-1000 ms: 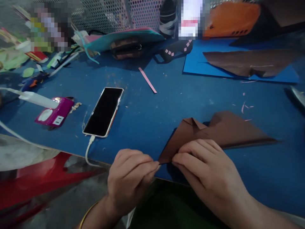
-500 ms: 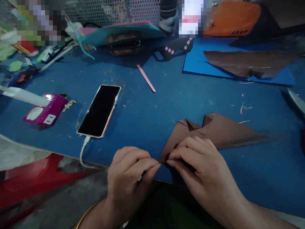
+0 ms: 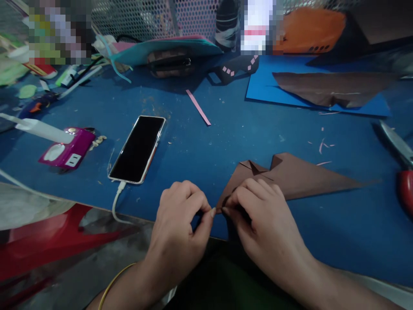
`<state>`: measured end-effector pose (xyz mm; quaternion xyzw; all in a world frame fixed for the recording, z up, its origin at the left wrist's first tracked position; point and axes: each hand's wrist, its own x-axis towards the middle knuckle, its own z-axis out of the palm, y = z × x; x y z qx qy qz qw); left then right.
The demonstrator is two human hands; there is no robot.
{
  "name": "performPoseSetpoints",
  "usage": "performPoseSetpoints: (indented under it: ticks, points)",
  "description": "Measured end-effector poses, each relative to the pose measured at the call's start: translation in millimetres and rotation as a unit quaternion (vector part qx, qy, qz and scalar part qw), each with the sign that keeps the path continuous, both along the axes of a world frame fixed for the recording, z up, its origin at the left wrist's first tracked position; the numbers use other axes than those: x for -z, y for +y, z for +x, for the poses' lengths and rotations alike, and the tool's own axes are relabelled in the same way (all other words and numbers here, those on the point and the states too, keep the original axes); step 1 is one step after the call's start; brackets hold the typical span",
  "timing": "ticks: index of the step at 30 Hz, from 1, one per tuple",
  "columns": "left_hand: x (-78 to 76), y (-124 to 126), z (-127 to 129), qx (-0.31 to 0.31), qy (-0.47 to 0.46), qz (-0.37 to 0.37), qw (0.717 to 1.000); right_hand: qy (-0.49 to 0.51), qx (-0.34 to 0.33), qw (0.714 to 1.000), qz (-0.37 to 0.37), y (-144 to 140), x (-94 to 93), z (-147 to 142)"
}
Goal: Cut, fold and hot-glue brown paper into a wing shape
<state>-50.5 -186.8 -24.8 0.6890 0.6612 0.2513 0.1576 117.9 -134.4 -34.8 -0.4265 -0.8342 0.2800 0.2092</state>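
Note:
A folded brown paper lies on the blue table near its front edge, its long point reaching right. My right hand covers the paper's left end and pinches the near corner with thumb and fingertips. My left hand, a thin yellow bangle on its wrist, meets the same corner tip from the left with curled fingers; thumb and forefinger touch the paper's point.
A black phone on a white cable lies left of the hands, beside a magenta power adapter. A pink paper strip, a blue sheet bearing more brown paper, red-handled scissors and craft clutter ring the back and sides.
Both hands have shifted slightly up onto the table and tightened on the paper's near corner; my right fingers curled from flat pressing into a pinch. The view swayed a little.

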Motion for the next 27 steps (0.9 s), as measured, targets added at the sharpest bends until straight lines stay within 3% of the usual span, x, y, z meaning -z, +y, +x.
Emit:
performPoseSetpoints:
  ticks: [4, 11, 16, 21, 27]
  points:
    - [0.9, -1, -1, -0.001, 0.003, -0.006, 1.0, 0.005, -0.009, 1.0, 0.003, -1, 2.1, 1]
    - [9.3, -11, -4, -0.02, -0.001, 0.057, 0.998, 0.014, -0.032, 0.998, 0.055, -1, 5.8, 2]
    - [18.9, -24, 1, 0.029, 0.101, 0.187, 0.977, 0.012, -0.029, 0.998, 0.058, 0, 6.1, 1]
    - [23.0, -30, 12, 0.045, 0.209, 0.226, 0.95, 0.017, -0.026, 0.998, 0.058, 0, 7.1, 1]
    - [26.2, -35, 15, 0.058, 0.247, 0.249, 0.935, 0.027, -0.027, 0.993, 0.111, -5, 7.0, 2]
